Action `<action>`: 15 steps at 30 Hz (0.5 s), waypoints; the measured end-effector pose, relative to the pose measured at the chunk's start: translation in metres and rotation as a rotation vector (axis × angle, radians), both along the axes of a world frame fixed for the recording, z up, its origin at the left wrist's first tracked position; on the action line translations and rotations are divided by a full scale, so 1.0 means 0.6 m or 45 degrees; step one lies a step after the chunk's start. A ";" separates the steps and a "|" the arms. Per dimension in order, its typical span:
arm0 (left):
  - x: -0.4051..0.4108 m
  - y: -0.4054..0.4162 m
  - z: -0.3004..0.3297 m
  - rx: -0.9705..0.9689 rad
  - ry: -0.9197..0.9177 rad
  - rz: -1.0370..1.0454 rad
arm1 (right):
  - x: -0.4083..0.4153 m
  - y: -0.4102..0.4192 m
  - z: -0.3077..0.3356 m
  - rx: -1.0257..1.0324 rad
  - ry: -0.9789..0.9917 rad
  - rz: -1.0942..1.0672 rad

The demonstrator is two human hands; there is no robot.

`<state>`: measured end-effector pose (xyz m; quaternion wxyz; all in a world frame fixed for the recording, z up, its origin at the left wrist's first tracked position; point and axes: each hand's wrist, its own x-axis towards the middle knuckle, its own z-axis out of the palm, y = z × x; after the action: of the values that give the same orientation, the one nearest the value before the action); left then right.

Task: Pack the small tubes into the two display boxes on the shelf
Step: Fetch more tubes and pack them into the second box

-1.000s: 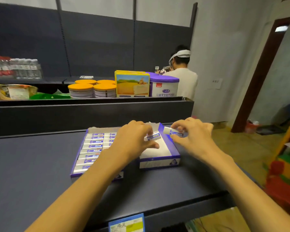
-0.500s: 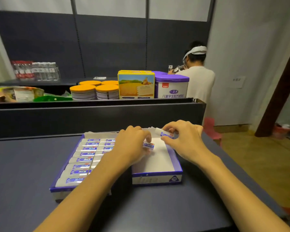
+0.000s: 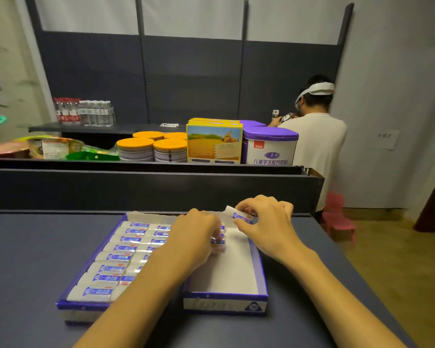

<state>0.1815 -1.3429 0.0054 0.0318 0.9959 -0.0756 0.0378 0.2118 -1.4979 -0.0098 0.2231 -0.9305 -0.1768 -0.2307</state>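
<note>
head view: left box (image 3: 68,301) near the shelf (image 3: 31,247) front edge looks full of tubes (image 3: 103,279). right box (image 3: 260,272) mostly bare, a few at its far end. left hand (image 3: 195,236) pinches a tube (image 3: 218,241) there; right hand (image 3: 266,222) grasps another tube (image 3: 240,216) over its far edge.

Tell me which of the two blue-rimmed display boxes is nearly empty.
The right blue-rimmed cardboard display box: mostly bare white floor. The left box holds rows of white tubes.

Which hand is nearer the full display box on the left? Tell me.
Left. The left hand sits at the full display box's right edge, over its tubes. The right hand is farther right, over the nearly empty box.
</note>
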 end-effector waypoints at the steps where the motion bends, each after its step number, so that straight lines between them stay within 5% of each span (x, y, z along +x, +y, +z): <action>1: 0.000 0.003 -0.001 0.001 0.016 -0.002 | 0.003 0.002 -0.004 0.020 -0.001 0.005; 15: 0.004 0.003 -0.010 0.045 -0.042 0.043 | -0.003 0.007 -0.021 -0.187 -0.059 0.002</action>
<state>0.1838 -1.3411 -0.0006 0.0122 0.9967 -0.0598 0.0535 0.2101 -1.4938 -0.0222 0.1502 -0.9386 -0.1992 -0.2383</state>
